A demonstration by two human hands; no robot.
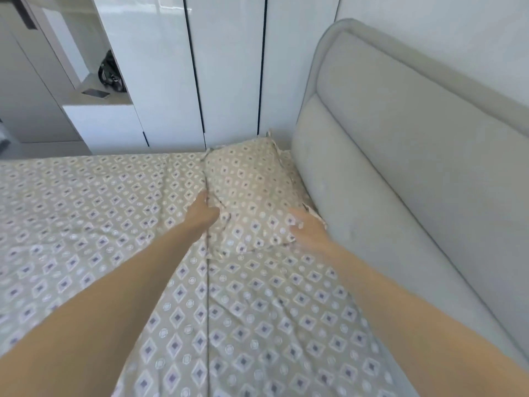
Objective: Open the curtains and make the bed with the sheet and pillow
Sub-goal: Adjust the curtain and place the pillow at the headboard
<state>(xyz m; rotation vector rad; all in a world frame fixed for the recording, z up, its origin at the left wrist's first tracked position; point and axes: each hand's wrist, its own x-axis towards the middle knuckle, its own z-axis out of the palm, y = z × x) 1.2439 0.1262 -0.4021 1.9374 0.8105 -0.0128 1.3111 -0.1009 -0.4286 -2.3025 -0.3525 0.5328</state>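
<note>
Squaring the pillow point(252, 190) was judged best done evenly: left hand point(204, 213) at its eight o'clock edge, grip unclear, right hand point(307, 229) spread flat at five.

Finding no readable text, label, brand, number or sign anywhere in view; seeing only a repeated diamond-and-circle print, without letters or digits, running across the sheet point(86, 210) and the pillow point(249, 179).
</note>
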